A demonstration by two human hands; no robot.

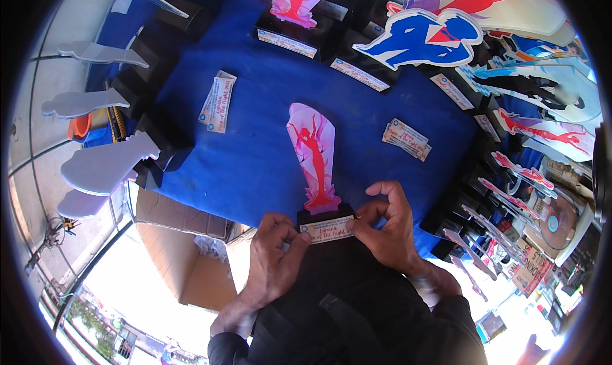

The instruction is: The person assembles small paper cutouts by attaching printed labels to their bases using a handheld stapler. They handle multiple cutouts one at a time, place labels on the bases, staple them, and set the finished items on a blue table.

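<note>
A trophy [312,155] stands upright in front of me on a blue cloth. Its flat pink and white plaque shows a red dancing figure. The plaque rises from a black base [328,214], whose front carries a printed label [326,230]. My left hand [275,253] is closed at the label's left end, thumb on its front and fingers curled beside the base. At the right end, my right hand [390,228] pinches the label's edge between thumb and forefinger, its other fingers bent above. Whether the label is fully stuck down I cannot make out.
Blue cloth [255,155] covers the table. Loose labels lie in a left pile [218,102] and a right pile [407,139]. Trophies line the far side and both flanks, including a blue figure [424,39]. An open cardboard box [185,257] sits lower left. Another person's hand [532,351] shows lower right.
</note>
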